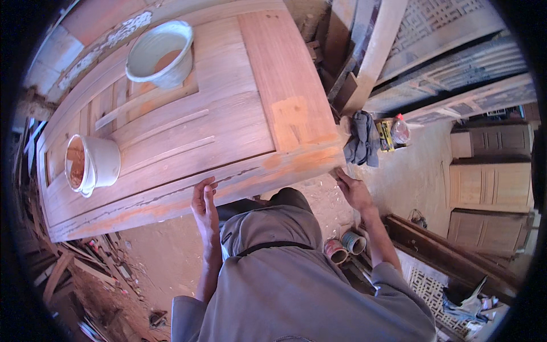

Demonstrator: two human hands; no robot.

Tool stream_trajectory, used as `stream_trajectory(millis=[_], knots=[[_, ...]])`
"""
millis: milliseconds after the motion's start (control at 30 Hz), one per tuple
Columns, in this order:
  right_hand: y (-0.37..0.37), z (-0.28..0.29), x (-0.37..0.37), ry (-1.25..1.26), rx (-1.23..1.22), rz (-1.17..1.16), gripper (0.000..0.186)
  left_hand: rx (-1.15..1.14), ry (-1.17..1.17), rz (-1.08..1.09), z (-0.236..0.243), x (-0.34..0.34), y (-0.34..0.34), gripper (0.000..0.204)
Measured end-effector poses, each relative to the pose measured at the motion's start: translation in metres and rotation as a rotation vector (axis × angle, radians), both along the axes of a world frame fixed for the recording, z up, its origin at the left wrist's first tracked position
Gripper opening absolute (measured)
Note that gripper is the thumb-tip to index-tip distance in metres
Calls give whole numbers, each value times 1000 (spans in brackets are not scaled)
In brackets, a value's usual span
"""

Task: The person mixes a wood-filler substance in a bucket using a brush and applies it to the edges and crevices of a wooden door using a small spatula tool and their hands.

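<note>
A large wooden panel door (228,114) lies flat in front of me, with orange filler smeared along its near edge and right corner. My left hand (206,199) is beside the near edge, its fingers loosely bent and apart, with nothing in them. At the door's near right corner, my right hand (354,191) has its fingers pressed together. Whatever they may hold is too small to make out. On the door stand a pale bucket (181,67) with orange paste inside and a smaller white bucket (106,162) with reddish-orange material in it.
Scrap wood (94,262) litters the ground at left. Two open cans (354,243) stand below my right arm. A dark cloth (362,139), a yellow box (386,135) and a red-capped plastic bottle (401,131) lie beyond the corner. Cabinet doors (477,186) lean at right.
</note>
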State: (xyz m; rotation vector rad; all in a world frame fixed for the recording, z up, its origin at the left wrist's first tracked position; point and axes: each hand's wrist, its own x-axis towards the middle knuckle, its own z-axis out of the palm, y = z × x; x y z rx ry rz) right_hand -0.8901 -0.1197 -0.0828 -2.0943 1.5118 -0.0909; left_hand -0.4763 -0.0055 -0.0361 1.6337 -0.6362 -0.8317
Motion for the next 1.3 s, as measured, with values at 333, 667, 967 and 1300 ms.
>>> stream_trajectory(millis=[333, 667, 967, 1300], knots=[[-62, 60, 66, 487, 138, 525, 34, -1, 31, 190, -4, 4, 24, 34], [-93, 68, -32, 68, -69, 118, 39, 35, 37, 262, -11, 15, 45, 34], [89, -17, 73, -874, 465, -627, 24, 88, -79, -41, -8, 33, 18, 36], [99, -102, 167, -696, 86, -547, 28, 115, -170, -229, 10, 35, -9, 36]])
